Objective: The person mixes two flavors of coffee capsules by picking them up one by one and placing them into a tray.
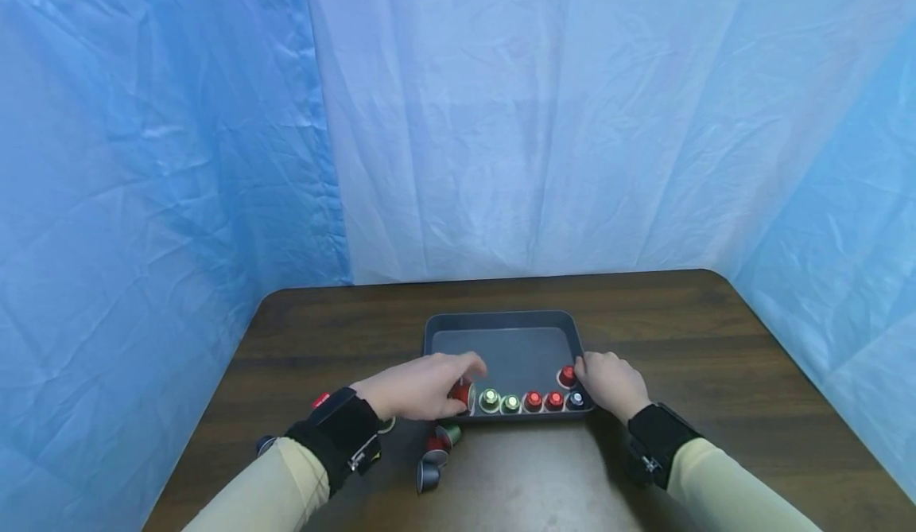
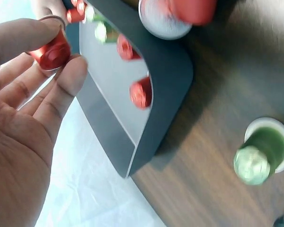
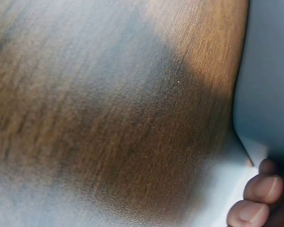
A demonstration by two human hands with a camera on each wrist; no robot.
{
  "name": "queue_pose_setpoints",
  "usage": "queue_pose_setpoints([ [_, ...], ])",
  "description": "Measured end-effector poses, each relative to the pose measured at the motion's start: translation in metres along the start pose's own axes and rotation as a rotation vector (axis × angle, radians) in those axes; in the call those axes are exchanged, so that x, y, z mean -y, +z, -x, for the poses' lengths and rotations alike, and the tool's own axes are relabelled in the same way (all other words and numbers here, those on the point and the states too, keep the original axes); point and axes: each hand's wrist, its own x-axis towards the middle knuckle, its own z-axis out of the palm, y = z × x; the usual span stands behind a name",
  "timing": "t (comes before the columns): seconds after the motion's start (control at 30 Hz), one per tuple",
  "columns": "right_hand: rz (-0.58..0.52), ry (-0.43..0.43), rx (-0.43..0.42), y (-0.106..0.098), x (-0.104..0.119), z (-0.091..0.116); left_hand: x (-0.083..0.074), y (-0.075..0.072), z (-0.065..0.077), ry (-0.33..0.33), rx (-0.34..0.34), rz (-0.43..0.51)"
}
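My left hand (image 1: 422,385) is over the near left part of a dark grey baking tray (image 1: 501,341). Its thumb and fingers pinch a small red coffee capsule (image 2: 54,51). On the tray's right side, my right hand (image 1: 611,381) grips the rim with curled fingers (image 3: 255,189). Along the near wall inside stand green capsules (image 1: 490,401), red capsules (image 1: 533,401) and a dark blue capsule (image 1: 576,400). One more red capsule (image 1: 567,376) sits behind that row, beside my right hand. My left hand hides part of the row's left end.
Below the tray's near left corner, a green capsule (image 1: 449,434), a red capsule (image 1: 436,449) and a dark blue capsule (image 1: 428,476) lie on the brown wooden table (image 1: 529,476). More capsules show partly behind my left forearm. Blue sheets (image 1: 529,118) hang around the table.
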Motion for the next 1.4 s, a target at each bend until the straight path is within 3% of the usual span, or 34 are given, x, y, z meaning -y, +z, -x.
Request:
queue_pose_setpoints([
  [0.1,-0.003,0.005,0.004,-0.001,0.001,0.0,0.004,-0.005,-0.002,-0.058,0.002,0.02],
  [0.33,0.0,0.006,0.01,-0.002,0.0,0.001,0.012,-0.009,-0.013,-0.091,0.029,-0.026],
  [0.47,0.006,0.003,0.008,-0.001,-0.001,0.001,0.014,-0.011,-0.018,-0.117,0.035,-0.006],
  [0.6,0.008,0.003,0.009,-0.001,-0.002,0.001,0.016,-0.012,-0.023,-0.106,0.042,0.002],
  [0.87,0.008,-0.001,0.0,-0.001,-0.003,0.001,0.022,-0.01,-0.037,-0.058,0.035,-0.1],
  [1.13,0.006,0.004,0.006,-0.001,-0.003,0.001,0.023,-0.003,-0.047,-0.062,0.017,-0.176],
  [1.4,0.0,0.009,0.009,0.0,-0.004,0.0,0.023,0.009,-0.051,-0.063,0.05,-0.205],
])
